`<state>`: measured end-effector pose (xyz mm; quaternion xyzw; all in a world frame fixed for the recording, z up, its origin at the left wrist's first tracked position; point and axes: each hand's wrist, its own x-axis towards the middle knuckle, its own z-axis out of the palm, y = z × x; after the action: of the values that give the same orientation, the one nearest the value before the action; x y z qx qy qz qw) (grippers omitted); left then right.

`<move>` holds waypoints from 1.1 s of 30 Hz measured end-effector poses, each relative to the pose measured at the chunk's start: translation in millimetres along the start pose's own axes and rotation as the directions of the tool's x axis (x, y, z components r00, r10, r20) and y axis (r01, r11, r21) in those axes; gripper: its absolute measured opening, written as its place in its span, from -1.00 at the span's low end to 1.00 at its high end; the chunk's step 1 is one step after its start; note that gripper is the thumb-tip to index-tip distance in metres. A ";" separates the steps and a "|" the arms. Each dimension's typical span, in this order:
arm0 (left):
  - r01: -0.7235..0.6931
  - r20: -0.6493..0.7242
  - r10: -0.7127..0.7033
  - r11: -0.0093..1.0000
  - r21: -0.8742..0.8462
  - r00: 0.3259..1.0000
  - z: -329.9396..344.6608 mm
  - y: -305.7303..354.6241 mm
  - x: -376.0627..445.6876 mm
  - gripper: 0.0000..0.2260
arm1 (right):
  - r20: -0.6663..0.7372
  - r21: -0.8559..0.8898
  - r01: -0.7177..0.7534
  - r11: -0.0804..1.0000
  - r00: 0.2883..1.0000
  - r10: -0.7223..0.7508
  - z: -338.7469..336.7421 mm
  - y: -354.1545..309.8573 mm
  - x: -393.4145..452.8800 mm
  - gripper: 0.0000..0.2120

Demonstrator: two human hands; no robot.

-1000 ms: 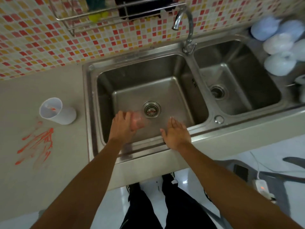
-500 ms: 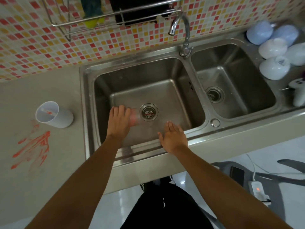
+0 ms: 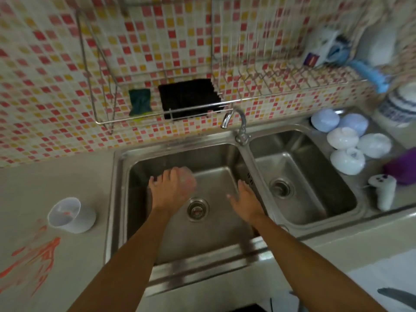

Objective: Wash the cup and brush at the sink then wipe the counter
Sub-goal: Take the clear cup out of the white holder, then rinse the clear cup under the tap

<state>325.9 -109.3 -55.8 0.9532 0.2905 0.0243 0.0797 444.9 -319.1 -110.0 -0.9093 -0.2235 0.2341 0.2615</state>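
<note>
Cup (image 3: 188,180), clear, pinkish, held in left hand (image 3: 171,190) grip over left sink (image 3: 225,221) basin; blurred. Right hand (image 3: 246,201) fingers straight, holding nothing, above basin nr divider.

Glossy steel sink (image 3: 245,158), matt counter (image 3: 56,181), translucent plastic cup (image 3: 69,215), glazed tiles (image 3: 45,75)

Left grip (image 3: 172,190) curled — right grip (image 3: 245,200) flat, fingers straight.
</note>
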 end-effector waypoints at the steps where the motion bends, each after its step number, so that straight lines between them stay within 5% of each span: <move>1: 0.019 -0.008 -0.019 0.997 -0.069 1.000 -4.6 11.6 11.7 -0.36 | -0.057 0.020 -0.003 1.000 0.998 0.005 -18.6 -2.3 19.1 -0.31; 7: 0.016 -0.050 -0.032 0.953 -0.303 0.998 -18.2 70.1 61.9 -0.29 | -0.182 0.091 0.031 0.995 0.983 -0.014 -89.0 -12.1 131.3 -0.36; 17: 0.128 0.023 -0.143 0.792 -0.597 0.989 -17.3 108.6 89.1 -0.24 | 0.057 -0.277 0.306 0.911 0.952 -0.302 -63.7 -6.0 179.2 -0.62; 33: 0.180 0.063 -0.207 0.620 -0.763 0.976 5.4 121.3 88.8 -0.45 | 0.088 -0.321 0.410 0.854 0.911 -0.404 -46.5 8.8 197.0 -0.58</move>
<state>466.9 -159.8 -41.0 0.7925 0.3549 0.1509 0.4724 628.3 -238.8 -140.9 -0.8703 -0.4490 0.1403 0.1457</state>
